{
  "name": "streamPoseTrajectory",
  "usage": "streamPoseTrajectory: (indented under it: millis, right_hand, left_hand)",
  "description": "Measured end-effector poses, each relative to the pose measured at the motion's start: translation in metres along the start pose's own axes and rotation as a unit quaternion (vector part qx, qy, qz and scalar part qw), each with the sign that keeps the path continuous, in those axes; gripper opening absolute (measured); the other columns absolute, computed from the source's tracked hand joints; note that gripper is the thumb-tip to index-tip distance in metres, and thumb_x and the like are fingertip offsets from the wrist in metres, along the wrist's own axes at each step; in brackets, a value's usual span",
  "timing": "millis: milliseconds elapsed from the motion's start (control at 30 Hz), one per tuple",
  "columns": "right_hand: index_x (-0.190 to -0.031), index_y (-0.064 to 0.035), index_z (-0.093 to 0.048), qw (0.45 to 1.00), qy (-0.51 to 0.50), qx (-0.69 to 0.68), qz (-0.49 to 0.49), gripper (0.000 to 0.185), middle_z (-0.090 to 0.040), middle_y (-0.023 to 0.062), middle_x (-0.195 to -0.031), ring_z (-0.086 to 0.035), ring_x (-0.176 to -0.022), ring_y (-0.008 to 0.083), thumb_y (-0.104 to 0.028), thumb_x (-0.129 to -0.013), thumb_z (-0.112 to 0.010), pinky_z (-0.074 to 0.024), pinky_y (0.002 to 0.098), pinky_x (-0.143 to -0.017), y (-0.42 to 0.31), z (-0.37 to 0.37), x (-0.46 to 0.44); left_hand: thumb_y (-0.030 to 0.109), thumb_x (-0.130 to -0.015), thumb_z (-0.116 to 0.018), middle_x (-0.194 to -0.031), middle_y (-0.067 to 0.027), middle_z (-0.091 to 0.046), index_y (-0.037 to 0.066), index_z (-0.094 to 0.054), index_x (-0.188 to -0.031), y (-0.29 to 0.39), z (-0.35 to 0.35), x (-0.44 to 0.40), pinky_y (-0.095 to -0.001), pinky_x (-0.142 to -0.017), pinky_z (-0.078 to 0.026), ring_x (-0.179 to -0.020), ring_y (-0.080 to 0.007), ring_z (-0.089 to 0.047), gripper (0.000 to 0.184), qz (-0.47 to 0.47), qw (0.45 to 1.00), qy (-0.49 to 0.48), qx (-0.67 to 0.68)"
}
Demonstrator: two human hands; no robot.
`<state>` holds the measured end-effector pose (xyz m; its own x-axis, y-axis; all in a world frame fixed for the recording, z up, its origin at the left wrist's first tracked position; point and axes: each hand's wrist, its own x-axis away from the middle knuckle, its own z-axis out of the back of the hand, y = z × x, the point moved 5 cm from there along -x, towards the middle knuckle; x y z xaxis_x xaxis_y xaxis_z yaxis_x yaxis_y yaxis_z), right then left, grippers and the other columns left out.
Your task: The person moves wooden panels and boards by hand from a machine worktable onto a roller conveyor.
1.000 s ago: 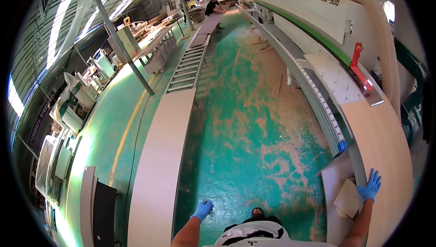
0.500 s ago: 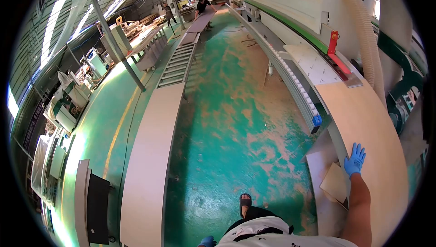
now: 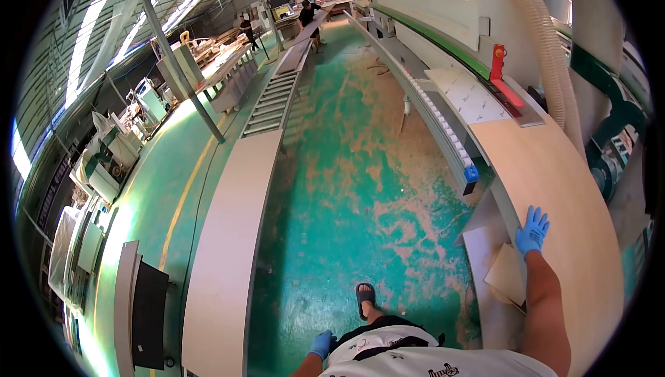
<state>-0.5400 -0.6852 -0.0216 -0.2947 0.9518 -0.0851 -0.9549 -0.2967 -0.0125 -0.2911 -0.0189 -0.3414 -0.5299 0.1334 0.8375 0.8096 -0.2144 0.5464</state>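
Observation:
My right hand (image 3: 532,230), in a blue glove, lies flat with its fingers spread on the near end of a long wood-coloured panel (image 3: 561,190), close to its left edge. The panel runs forward along the machine's side and meets a pale, marked surface (image 3: 460,93) beside the red guard (image 3: 500,72). Down by my left thigh hangs my left hand (image 3: 321,343), also in a blue glove. Its fingers look loosely extended and nothing shows in them; it touches no work surface.
A large white machine (image 3: 422,3) and a roller rail with a blue end (image 3: 471,173) stand at right. To the left run a long light panel (image 3: 228,217) and a roller conveyor (image 3: 271,100). Far off, a person in black (image 3: 307,15) handles a panel.
My left hand has come further into view beside my thigh. My right hand stays flat on the panel; the view has shifted slightly. The distant standing person has moved a little.

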Motion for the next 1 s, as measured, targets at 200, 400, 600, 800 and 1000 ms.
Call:
streamPoseTrajectory:
  millis: [200, 400, 600, 800, 1000]
  right_hand:
    - [-0.145, -0.0095, -0.020, 1.000, -0.002, -0.004, -0.011, 0.079, -0.019, 0.0172, -0.149, -0.013, -0.137, 0.0418, -0.027, -0.080, -0.062, -0.0097, 0.0508, -0.112, -0.002, 0.003, 0.006]
    - [-0.145, -0.0103, -0.020, 1.000, 0.009, 0.007, -0.016, 0.079, -0.020, 0.0166, -0.149, -0.014, -0.138, 0.0395, -0.028, -0.079, -0.062, -0.0101, 0.0494, -0.112, 0.001, -0.006, 0.002]
    - [-0.145, -0.0111, -0.020, 1.000, 0.011, 0.015, -0.019, 0.080, -0.020, 0.0161, -0.149, -0.015, -0.138, 0.0383, -0.028, -0.079, -0.063, -0.0104, 0.0487, -0.112, -0.002, 0.000, 0.004]
    - [-0.145, -0.0112, -0.020, 0.999, 0.017, 0.041, -0.022, 0.081, -0.021, 0.0157, -0.149, -0.017, -0.137, 0.0380, -0.027, -0.079, -0.063, -0.0113, 0.0482, -0.112, 0.002, -0.010, -0.002]
    - [-0.144, -0.0109, -0.021, 0.998, 0.033, 0.043, -0.015, 0.081, -0.023, 0.0160, -0.148, -0.019, -0.137, 0.0373, -0.026, -0.078, -0.064, -0.0127, 0.0467, -0.113, 0.000, -0.014, -0.007]
  left_hand:
    - [0.025, -0.085, -0.050, -0.106, -0.0219, -0.061, -0.001, -0.051, -0.112, 0.020, 0.017, 0.000, -0.0418, -0.072, -0.051, -0.083, -0.0311, -0.062, 0.038, 0.028, 0.998, -0.007, -0.063]
    - [0.009, -0.078, -0.064, -0.094, -0.0177, -0.067, -0.002, -0.056, -0.100, 0.046, 0.011, 0.018, -0.0411, -0.069, -0.053, -0.082, -0.0301, -0.067, 0.026, -0.157, 0.929, -0.032, -0.334]
    - [0.018, -0.082, -0.059, -0.096, -0.0196, -0.066, 0.004, -0.059, -0.100, 0.041, -0.004, -0.004, -0.0416, -0.073, -0.051, -0.086, -0.0344, -0.065, 0.022, -0.304, 0.664, -0.023, -0.682]
    - [0.025, -0.084, -0.056, -0.096, -0.0218, -0.065, 0.006, -0.060, -0.102, 0.013, 0.005, -0.030, -0.0436, -0.076, -0.050, -0.088, -0.0378, -0.063, 0.027, -0.289, 0.688, -0.028, -0.666]
    - [0.032, -0.084, -0.057, -0.092, -0.0249, -0.063, 0.006, -0.058, -0.092, 0.000, 0.010, -0.017, -0.0483, -0.074, -0.047, -0.086, -0.0423, -0.061, 0.027, -0.325, 0.723, -0.028, -0.609]
